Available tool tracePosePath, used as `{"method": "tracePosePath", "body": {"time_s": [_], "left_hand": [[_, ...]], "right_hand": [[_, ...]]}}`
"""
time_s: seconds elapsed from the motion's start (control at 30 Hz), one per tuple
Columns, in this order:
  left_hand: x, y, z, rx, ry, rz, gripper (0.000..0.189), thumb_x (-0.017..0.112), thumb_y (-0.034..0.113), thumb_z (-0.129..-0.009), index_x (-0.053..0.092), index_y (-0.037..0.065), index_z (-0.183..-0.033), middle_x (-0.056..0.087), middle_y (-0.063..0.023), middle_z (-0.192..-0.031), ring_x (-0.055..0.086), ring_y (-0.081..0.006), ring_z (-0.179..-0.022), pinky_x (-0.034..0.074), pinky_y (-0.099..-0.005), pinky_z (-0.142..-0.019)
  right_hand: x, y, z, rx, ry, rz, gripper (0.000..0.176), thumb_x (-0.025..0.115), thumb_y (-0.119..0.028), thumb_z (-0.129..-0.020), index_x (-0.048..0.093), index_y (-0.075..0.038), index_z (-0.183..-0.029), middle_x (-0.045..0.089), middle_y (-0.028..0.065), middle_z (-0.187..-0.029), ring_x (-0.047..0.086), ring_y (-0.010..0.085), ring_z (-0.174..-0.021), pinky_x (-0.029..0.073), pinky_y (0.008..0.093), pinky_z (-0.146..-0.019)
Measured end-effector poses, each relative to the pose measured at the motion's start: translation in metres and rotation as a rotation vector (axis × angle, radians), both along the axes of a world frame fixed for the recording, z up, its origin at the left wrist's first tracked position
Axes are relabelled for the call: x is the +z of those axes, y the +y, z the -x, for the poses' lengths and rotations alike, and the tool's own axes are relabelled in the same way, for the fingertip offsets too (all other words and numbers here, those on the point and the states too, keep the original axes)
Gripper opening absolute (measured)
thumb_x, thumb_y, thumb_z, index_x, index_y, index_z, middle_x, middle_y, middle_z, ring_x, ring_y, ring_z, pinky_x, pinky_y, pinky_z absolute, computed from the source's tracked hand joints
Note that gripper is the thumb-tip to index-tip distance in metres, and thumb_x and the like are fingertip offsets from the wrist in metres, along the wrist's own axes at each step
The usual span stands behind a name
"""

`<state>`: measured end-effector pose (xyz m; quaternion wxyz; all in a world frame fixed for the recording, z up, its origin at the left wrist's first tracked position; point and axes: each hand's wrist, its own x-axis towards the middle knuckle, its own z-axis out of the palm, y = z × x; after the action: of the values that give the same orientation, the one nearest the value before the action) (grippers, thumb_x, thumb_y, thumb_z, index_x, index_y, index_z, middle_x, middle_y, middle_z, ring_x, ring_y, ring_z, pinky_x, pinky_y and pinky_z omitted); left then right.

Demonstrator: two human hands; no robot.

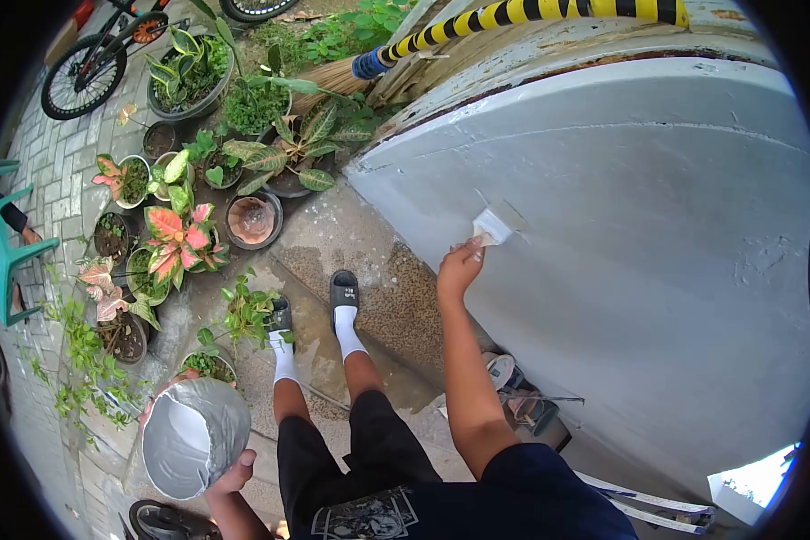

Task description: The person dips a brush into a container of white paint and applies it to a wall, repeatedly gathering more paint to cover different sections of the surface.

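Dark shirt (pixel 549 495) low in the head view, and just beyond it the left hand (pixel 230 475), curved wide, cups a grey-coated container (pixel 198 436) with white paint inside. Over on the right, the right hand (pixel 462 267), fingers closed, grips a paintbrush (pixel 498 223), bristles against the grey wall (pixel 630 252)!

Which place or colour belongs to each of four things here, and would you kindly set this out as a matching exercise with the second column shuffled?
Things:
1. Brush
2. Paint container
3. Broom handle
4. Stool

Places and colours:
A. Yellow and black stripes
B. In the left hand
C. Green
D. In the right hand, at the wall

Pairs: 1-D; 2-B; 3-A; 4-C
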<state>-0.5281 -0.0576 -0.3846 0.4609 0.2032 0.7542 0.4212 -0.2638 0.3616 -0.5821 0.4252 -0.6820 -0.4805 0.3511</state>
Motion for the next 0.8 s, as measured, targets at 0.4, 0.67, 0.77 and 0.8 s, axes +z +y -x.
{"method": "tracePosePath", "body": {"time_s": [0.4,0.67,0.77,0.8], "left_hand": [[0.007,-0.027,-0.016,0.353,0.15,-0.171,0.096,0.084,0.043,-0.07,0.036,-0.008,-0.135,0.053,-0.0209,-0.128,0.054,-0.0309,-0.115,0.041,-0.0423,-0.1],[0.052,-0.007,-0.009,0.368,-0.058,-0.105,0.103,0.087,0.035,-0.065,0.03,-0.006,-0.14,0.048,-0.0205,-0.134,0.053,-0.0305,-0.117,0.042,-0.0426,-0.101],[0.105,0.022,0.007,0.241,-0.152,-0.187,0.076,0.081,0.033,-0.073,0.042,-0.006,-0.125,0.055,-0.0232,-0.121,0.06,-0.0258,-0.094,0.049,-0.0381,-0.079],[0.116,0.026,0.011,0.15,-0.133,-0.271,0.054,0.075,0.035,-0.081,0.054,-0.006,-0.11,0.063,-0.0261,-0.109,0.066,-0.0214,-0.071,0.055,-0.0338,-0.058]], "right_hand": [[-0.073,0.051,0.004,-0.049,0.502,1.088,0.023,0.037,-0.024,-0.1,0.046,-0.005,-0.09,0.042,0.0017,-0.062,0.035,0.009,-0.044,0.031,0.0237,-0.038],[0.263,-0.005,-0.017,0.102,0.895,0.462,0.02,0.044,-0.021,-0.101,0.048,-0.002,-0.099,0.044,0.0001,-0.07,0.033,0.0022,-0.043,0.026,0.0168,-0.034],[0.351,-0.026,-0.027,0.182,0.961,0.247,0.022,0.041,-0.023,-0.102,0.047,-0.002,-0.104,0.044,-0.0003,-0.071,0.032,0.0013,-0.041,0.026,0.0154,-0.032],[0.373,-0.033,-0.028,0.2,0.895,0.139,0.023,0.041,-0.024,-0.102,0.048,-0.002,-0.104,0.043,-0.0001,-0.07,0.032,0.0021,-0.04,0.026,0.0163,-0.032]]}}
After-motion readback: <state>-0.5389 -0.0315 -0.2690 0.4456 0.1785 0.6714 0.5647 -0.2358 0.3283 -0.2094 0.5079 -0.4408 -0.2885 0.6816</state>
